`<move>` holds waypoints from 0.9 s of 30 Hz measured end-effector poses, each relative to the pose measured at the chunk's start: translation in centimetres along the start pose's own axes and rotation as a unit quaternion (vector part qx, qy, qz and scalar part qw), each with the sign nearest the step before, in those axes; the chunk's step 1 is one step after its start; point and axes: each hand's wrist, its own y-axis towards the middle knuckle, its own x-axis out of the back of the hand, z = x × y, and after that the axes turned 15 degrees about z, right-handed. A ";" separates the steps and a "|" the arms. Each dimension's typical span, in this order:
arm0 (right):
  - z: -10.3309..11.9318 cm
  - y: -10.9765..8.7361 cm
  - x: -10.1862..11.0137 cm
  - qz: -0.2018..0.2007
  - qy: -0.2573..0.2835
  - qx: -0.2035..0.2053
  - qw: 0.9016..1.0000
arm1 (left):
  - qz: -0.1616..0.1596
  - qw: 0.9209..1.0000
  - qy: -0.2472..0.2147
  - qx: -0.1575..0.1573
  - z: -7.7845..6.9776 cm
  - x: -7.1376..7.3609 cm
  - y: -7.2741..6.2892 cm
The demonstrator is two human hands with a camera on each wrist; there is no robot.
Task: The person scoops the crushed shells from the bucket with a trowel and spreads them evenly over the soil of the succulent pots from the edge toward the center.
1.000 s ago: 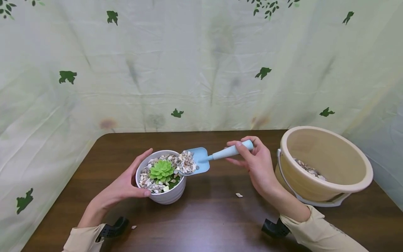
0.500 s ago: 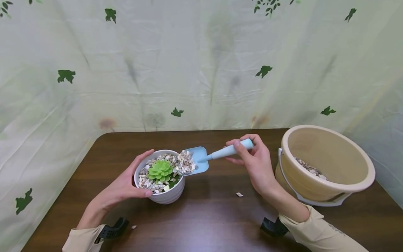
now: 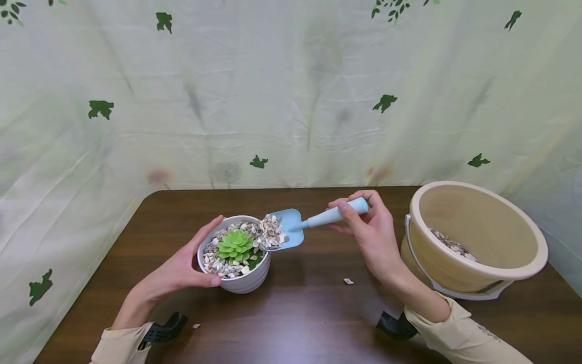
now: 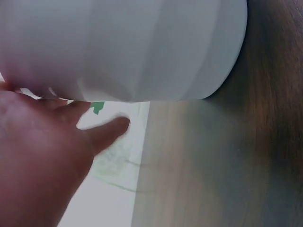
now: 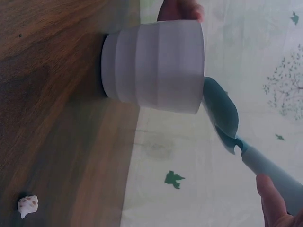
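Observation:
A white ribbed flowerpot (image 3: 246, 284) stands upright on the table, holding a green succulent (image 3: 234, 245) among small shells and pebbles. My left hand (image 3: 175, 270) grips the pot from the left, thumb at the front rim, index finger toward the back. In my right hand (image 3: 376, 237), thumb and fingers pinch the handle of a light blue trowel (image 3: 326, 217). Its blade carries a heap of shells (image 3: 274, 232) and lies over the pot's right rim. In the right wrist view the trowel blade (image 5: 222, 106) slants down to the pot's rim.
At the right stands a beige bucket (image 3: 420, 258) with a pale handle, some shells (image 3: 452, 245) lying inside. One loose shell (image 3: 348, 281) lies on the brown table (image 3: 291, 323), another bit (image 3: 196, 326) near the left wrist. A leaf-patterned cloth (image 3: 291, 101) hangs behind.
Over the last half second the trowel and right hand have risen very slightly. The left hand keeps its hold on the pot, and the whole view has shifted a little.

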 end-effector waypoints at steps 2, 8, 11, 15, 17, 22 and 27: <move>0.0 0.0 0.0 0.000 -0.002 0.002 1.000 | 0.001 1.000 -0.003 -0.001 0.0 -0.1 0.0; 0.3 0.1 0.0 0.003 -0.011 0.007 1.000 | -0.008 1.000 -0.009 -0.003 0.0 -0.2 0.1; 0.3 0.1 0.0 0.003 -0.013 0.008 1.000 | -0.011 1.000 -0.016 -0.002 -0.1 -0.3 0.2; 0.4 0.1 0.0 0.002 -0.014 0.008 1.000 | -0.014 1.000 -0.013 0.002 -0.2 -0.4 0.3; 0.4 0.2 0.0 0.002 -0.016 0.008 1.000 | -0.017 1.000 -0.007 0.009 -0.3 -0.4 0.3; 0.5 0.2 0.0 0.004 -0.019 0.008 1.000 | -0.009 1.000 -0.004 0.006 -0.3 -0.4 0.1; 0.8 0.1 0.0 0.000 -0.025 0.011 1.000 | 0.000 1.000 -0.024 -0.005 -0.3 -0.4 -0.1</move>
